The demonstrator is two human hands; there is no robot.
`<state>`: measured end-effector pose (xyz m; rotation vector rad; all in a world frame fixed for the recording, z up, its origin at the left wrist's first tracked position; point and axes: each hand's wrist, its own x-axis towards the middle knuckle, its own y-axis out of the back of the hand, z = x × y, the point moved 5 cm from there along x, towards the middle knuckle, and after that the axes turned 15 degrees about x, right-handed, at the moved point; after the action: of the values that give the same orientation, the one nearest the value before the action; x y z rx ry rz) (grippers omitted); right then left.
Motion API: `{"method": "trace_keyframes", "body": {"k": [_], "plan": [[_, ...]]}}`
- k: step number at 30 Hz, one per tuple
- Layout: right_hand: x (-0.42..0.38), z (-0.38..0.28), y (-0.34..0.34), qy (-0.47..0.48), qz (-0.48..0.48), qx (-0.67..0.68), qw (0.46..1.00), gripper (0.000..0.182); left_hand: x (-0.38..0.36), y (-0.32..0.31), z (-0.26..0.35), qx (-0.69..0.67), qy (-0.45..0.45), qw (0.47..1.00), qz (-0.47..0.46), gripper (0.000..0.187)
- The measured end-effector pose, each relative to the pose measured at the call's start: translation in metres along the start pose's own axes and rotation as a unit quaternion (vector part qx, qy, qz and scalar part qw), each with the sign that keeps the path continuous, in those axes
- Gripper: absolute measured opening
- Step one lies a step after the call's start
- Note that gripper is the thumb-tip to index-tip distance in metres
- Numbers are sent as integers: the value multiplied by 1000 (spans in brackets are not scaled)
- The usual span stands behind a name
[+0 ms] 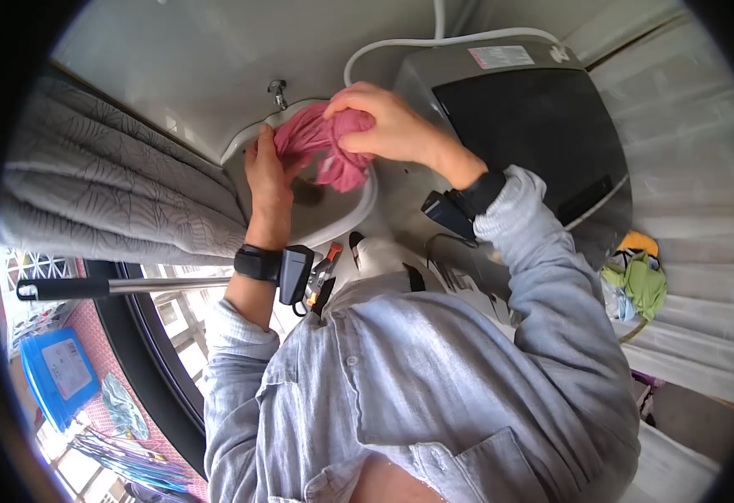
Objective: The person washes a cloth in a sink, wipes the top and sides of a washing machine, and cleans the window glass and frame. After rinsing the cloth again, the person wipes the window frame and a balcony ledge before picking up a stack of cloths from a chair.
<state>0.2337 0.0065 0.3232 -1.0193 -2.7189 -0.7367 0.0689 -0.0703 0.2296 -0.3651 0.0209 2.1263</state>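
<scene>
A bunched pink cloth (306,140) is stretched between my two hands above the sink (348,220). My right hand (381,124) is closed round its right end, where the fabric is balled up, and a loose fold hangs below. At the left end, my left hand (268,172) has its fingers wrapped on the cloth, thumb side up. A small metal tap (277,94) sticks out of the wall just behind the cloth. Part of the basin is hidden by my hands and the fabric.
To the right stands a grey washing machine (526,126) with a dark lid; a white hose (467,38) loops behind it. A grey patterned curtain (115,176) hangs at the left, near a metal pole (124,287). Green cloth (645,283) lies at far right.
</scene>
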Motion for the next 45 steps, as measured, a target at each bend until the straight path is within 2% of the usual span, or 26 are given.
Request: {"method": "trace_keyframes", "body": {"k": [1,3,5,7,9,11,13,15,16,17,18,20,22,25,28,29,31,32,33,35,37,38,39,41,45], "plan": [[-17,-23,7,70,41,-50,995,31,-8,-9,1,-35,39,996,-71,45],[-53,-59,30,137,121,-101,978,28,-44,-32,17,-3,4,996,-91,46],[-98,-91,57,203,245,-180,931,28,-69,-39,19,39,-6,992,-117,46],[-147,-109,80,192,306,-225,905,29,-83,-37,3,89,6,986,-144,45],[-192,-102,89,92,270,-220,933,30,-92,-32,-26,115,46,981,-151,43],[-238,-58,93,-73,147,-279,946,34,-98,-34,-56,156,74,971,-163,42],[-249,-47,92,-74,171,-310,932,42,-119,-53,-63,171,65,962,-201,43],[-237,-33,92,-73,170,-358,915,60,-134,-81,-72,221,12,948,-230,45],[-230,-27,91,-69,159,-376,910,58,-147,-96,-69,248,-38,940,-230,48],[-222,-21,93,-64,148,-394,905,56,-151,-110,-82,236,-114,946,-189,49],[-214,-12,100,-83,157,-389,904,55,-162,-125,-72,277,-159,930,-183,51],[-203,6,122,-120,174,-379,901,54,-183,-150,-56,329,-217,905,-161,56],[-203,29,161,-139,200,-410,879,51,-193,-168,-51,354,-242,895,-122,61],[-232,59,248,-221,235,-473,820,53,-197,-188,-50,348,-181,910,-132,72],[-274,86,350,-309,266,-495,767,56,-191,-215,-75,295,-154,934,-130,84],[-281,95,381,-342,271,-493,753,59,-196,-226,-78,331,-186,919,-106,91],[-279,129,439,-411,278,-456,739,62,-194,-239,-88,291,-224,930,-36,93],[-274,152,456,-448,280,-433,730,64,-193,-239,-90,297,-214,930,-24,92],[-258,158,457,-439,277,-448,728,65,-191,-239,-94,224,-197,953,-48,91],[-217,144,430,-425,268,-475,722,67,-193,-238,-92,225,-185,955,-54,90],[-175,110,378,-341,240,-438,797,68,-195,-238,-91,191,-161,966,-64,91],[-153,100,350,-244,216,-408,853,68,-196,-240,-90,172,-151,971,-71,91],[-130,110,324,-193,216,-419,860,66,-197,-241,-89,158,-149,973,-74,91],[-97,110,291,-216,237,-415,851,60,-199,-242,-87,132,-144,977,-82,92],[-115,112,296,-163,228,-392,876,57,-199,-241,-82,167,-175,968,-67,90]]}}
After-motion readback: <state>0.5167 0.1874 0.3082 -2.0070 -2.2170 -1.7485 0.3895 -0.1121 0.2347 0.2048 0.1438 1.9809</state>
